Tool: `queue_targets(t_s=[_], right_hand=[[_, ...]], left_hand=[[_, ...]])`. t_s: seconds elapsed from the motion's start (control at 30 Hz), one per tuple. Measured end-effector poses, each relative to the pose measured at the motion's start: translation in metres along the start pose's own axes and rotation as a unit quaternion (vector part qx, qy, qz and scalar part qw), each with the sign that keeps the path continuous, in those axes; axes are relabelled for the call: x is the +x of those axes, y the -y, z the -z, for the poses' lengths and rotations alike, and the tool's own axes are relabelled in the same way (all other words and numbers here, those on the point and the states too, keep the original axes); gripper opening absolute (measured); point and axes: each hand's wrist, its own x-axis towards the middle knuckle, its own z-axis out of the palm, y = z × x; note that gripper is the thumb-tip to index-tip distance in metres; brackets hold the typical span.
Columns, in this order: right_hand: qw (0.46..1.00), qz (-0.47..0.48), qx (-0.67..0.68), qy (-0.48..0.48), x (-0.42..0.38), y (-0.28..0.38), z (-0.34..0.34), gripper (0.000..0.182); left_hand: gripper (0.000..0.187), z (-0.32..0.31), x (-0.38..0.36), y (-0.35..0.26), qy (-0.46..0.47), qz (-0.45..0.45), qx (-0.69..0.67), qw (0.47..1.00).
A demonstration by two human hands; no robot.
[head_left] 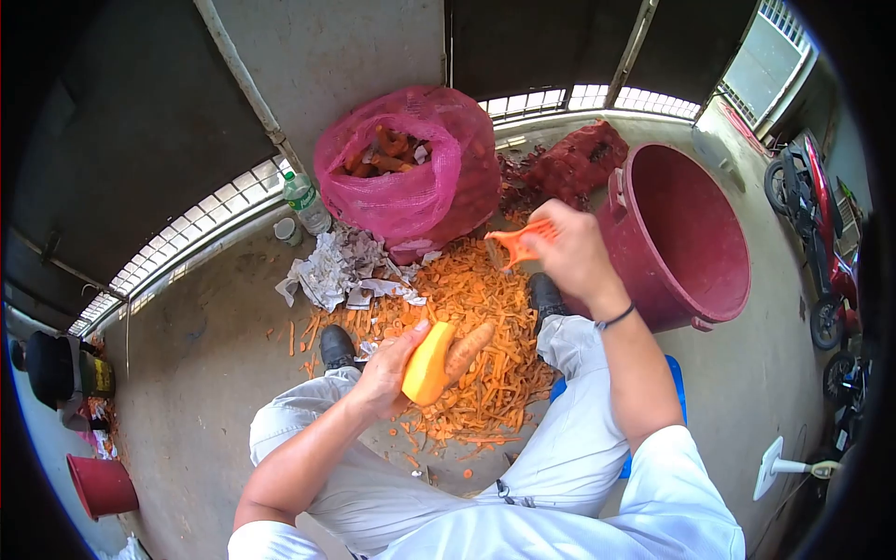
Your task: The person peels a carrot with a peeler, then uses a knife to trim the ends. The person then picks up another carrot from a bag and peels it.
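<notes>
My left hand (385, 371) is closed around a forked carrot (429, 366). One branch of it is bright, peeled orange; the other (469, 351) is duller, with brownish skin. My right hand (571, 252) grips an orange peeler (519, 245), raised above and to the right of the carrot, not touching it. Below both hands a heap of orange peelings (485, 401) spreads over the floor between my feet.
Beyond the heap stands a pink mesh sack (411, 201) of carrots, with a red net sack (579, 163) beside it. A large maroon tub (686, 233) is at the right. Crumpled paper (336, 271), a bottle (306, 201) and a cup (287, 231) lie left; motorcycles (817, 224) are far right.
</notes>
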Motion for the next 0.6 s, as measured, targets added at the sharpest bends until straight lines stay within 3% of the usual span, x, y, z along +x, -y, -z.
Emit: queue_targets(t_s=[0.07,0.17,0.2,0.27,0.33,0.4,0.47,0.53,0.6], right_hand=[[0.996,-0.069,0.029,-0.046,0.005,-0.015,0.006,0.019],[0.993,-0.04,0.098,-0.057,-0.005,0.004,0.001,0.019],[0.975,-0.065,0.21,-0.011,-0.011,0.01,-0.005,0.02],[0.958,-0.031,0.271,0.093,-0.022,0.027,-0.012,0.02],[0.945,-0.027,0.269,0.182,-0.032,0.052,-0.018,0.021],[0.955,0.108,0.205,0.184,-0.036,0.07,-0.022,0.022],[0.957,0.11,0.201,0.179,-0.039,0.073,-0.028,0.022],[0.954,0.112,0.217,0.172,-0.039,0.072,-0.033,0.022],[0.951,0.117,0.231,0.169,-0.037,0.069,-0.031,0.022]], left_hand=[[0.053,0.001,0.004,-0.003,-0.021,0.01,-0.009,1.0],[0.051,0.012,0.012,-0.007,0.03,-0.03,-0.055,0.998],[0.051,0.015,0.013,-0.008,0.025,-0.034,-0.059,0.997],[0.049,0.018,0.016,-0.009,-0.008,-0.032,-0.152,0.988],[0.046,0.018,0.017,-0.008,-0.017,-0.038,-0.147,0.988],[0.046,0.015,0.019,-0.005,-0.04,-0.058,-0.161,0.984],[0.048,0.008,0.015,-0.004,-0.087,-0.06,-0.169,0.98],[0.05,0.015,0.011,-0.002,-0.003,-0.059,-0.149,0.987],[0.049,0.009,0.007,-0.001,0.008,-0.073,-0.154,0.985]])
